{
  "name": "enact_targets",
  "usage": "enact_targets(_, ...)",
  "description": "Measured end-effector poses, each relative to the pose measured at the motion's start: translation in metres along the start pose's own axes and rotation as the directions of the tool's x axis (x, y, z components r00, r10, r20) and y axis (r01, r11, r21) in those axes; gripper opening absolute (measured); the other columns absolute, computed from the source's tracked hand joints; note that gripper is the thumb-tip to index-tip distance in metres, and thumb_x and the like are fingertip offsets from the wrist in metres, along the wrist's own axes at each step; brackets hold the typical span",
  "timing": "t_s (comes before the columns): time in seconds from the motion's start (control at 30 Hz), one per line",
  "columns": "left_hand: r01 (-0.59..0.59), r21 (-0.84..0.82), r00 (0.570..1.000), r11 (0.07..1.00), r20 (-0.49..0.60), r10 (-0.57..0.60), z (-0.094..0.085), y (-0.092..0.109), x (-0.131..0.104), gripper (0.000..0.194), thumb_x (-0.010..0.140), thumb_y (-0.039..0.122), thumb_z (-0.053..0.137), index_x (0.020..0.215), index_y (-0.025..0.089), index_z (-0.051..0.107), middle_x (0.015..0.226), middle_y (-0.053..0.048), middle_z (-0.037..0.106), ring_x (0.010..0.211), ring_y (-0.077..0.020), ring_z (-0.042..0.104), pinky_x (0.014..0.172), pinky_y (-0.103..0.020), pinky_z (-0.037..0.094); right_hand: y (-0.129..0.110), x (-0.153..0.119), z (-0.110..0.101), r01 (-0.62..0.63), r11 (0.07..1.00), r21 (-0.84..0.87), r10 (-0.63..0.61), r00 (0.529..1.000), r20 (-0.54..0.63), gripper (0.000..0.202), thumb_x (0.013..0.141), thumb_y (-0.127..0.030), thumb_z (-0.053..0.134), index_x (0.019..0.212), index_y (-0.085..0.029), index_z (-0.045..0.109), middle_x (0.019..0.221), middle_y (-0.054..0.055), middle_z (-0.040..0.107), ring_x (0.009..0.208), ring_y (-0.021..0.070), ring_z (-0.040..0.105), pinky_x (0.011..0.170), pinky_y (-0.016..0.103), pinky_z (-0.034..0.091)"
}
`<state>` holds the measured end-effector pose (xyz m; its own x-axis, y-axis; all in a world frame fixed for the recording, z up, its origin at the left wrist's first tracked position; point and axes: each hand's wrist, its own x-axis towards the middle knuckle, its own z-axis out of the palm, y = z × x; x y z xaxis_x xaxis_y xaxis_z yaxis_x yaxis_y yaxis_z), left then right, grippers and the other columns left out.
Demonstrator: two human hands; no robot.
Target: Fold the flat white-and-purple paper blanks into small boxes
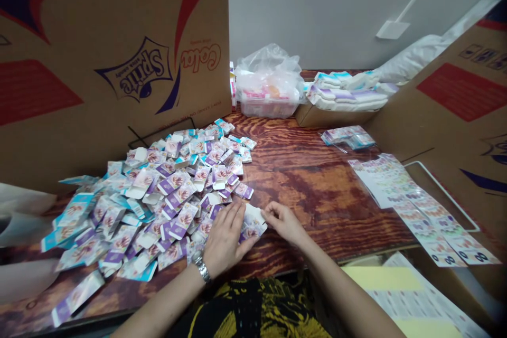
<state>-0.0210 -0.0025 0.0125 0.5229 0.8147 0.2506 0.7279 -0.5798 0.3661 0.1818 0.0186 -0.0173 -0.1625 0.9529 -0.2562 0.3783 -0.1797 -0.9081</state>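
Left hand [226, 235] laid on left side of small carton [252, 226], fingers nearly straight, thumb spread, carton held between; right hand [284, 223] curled, thumb and forefinger pinching carton's right corner; carton near side of wood-grain table [293, 169], just right of carton heap [182, 182]; printed sheets [420, 214] right
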Motion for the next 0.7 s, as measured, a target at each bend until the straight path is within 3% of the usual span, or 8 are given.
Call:
enact_targets(0.1, 0.014, -0.01, 1.0, 1.0, -0.002, -0.014, -0.002, 0.005, 0.003, 0.082, 0.08, 0.051, 0.055, 0.14, 0.009, 0.018, 0.128, -0.023, 0.047, 0.118, -0.033, 0.046, 0.094, -0.048, 0.042, -0.019, -0.002, 0.002, 0.032, 0.99, 0.138, -0.029, 0.999, -0.025, 0.035, 0.082, -0.051, 0.051, 0.071, -0.018, 0.048, 0.06, -0.004, 0.049, 0.053, 0.009, 0.043, 0.049, 0.019, 0.036)
enact_targets(0.17, 0.063, -0.01, 0.998, 0.998, -0.006, -0.064, -0.002, 0.006, 0.004, 0.079, 0.082, 0.044, 0.055, 0.14, 0.009, 0.015, 0.125, -0.022, 0.05, 0.113, -0.0313, 0.05, 0.09, -0.046, 0.045, -0.034, -0.004, 0.006, 0.066, 0.988, 0.142, -0.061, 0.997, -0.038, 0.033, 0.083, -0.05, 0.051, 0.072, -0.018, 0.049, 0.061, -0.004, 0.049, 0.054, 0.0094, 0.044, 0.05, 0.02, 0.037)
enact_targets(0.43, 0.149, -0.122, 0.986, 0.981, -0.056, -0.157, -0.008, -0.003, 0.003, 0.047, 0.082, 0.019, 0.053, 0.126, 0.016, 0.036, 0.107, -0.011, 0.061, 0.092, -0.0226, 0.061, 0.076, -0.033, 0.051, -0.066, -0.012, 0.01, 0.185, 0.972, -0.147, -0.203, 0.972, -0.118, 0.022, 0.088, -0.038, 0.048, 0.077, -0.019, 0.052, 0.062, -0.003, 0.052, 0.056, 0.0108, 0.049, 0.053, 0.021, 0.038)
enact_targets(0.5, 0.2, -0.175, 0.975, 0.964, -0.059, -0.213, -0.013, -0.003, 0.004, 0.049, 0.082, 0.02, 0.054, 0.127, 0.016, 0.036, 0.102, -0.01, 0.063, 0.085, -0.0206, 0.063, 0.072, -0.031, 0.051, -0.067, -0.015, 0.009, 0.265, 0.942, -0.203, -0.3, 0.94, -0.165, 0.017, 0.089, -0.034, 0.048, 0.088, -0.02, 0.055, 0.072, 0.0, 0.057, 0.064, 0.0129, 0.054, 0.059, 0.023, 0.043)
enact_targets(0.63, 0.236, -0.248, 0.956, 0.939, -0.115, -0.271, -0.021, -0.001, 0.008, 0.058, 0.081, 0.022, 0.054, 0.132, 0.017, 0.027, 0.105, -0.009, 0.062, 0.073, -0.017, 0.063, 0.066, -0.028, 0.051, -0.065, -0.023, 0.012, 0.504, 0.768, -0.395, -0.598, 0.785, -0.161, 0.019, 0.087, -0.026, 0.051, 0.105, -0.021, 0.058, 0.108, 0.01, 0.054, 0.1, 0.0208, 0.054, 0.084, 0.034, 0.046)
enact_targets(0.7, 0.199, -0.259, 0.96, 0.945, -0.142, -0.241, -0.021, 0.0, 0.01, 0.054, 0.08, 0.019, 0.053, 0.129, 0.017, 0.03, 0.104, -0.009, 0.062, 0.069, -0.0157, 0.062, 0.065, -0.028, 0.05, -0.065, -0.026, 0.015, 0.541, 0.732, -0.415, -0.628, 0.771, -0.103, 0.021, 0.087, -0.023, 0.051, 0.107, -0.022, 0.059, 0.117, 0.012, 0.051, 0.105, 0.0216, 0.053, 0.087, 0.035, 0.046)
